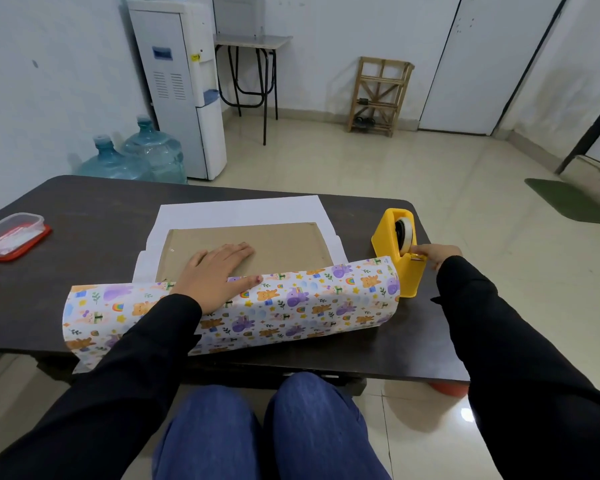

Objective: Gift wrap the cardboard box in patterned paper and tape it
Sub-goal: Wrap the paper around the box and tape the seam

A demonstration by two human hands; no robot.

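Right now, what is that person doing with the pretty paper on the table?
A person is wrapping a flat brown cardboard box. Their left hand presses the folded-over edge of the colourful animal-patterned wrapping paper onto it. Their right hand pinches white tape at the yellow plastic tape dispenser. No tape is on the paper yet.

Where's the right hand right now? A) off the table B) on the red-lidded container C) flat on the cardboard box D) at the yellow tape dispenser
D: the right hand is at the cutter end of the yellow tape dispenser; the left hand lies flat across the patterned paper and cardboard box.
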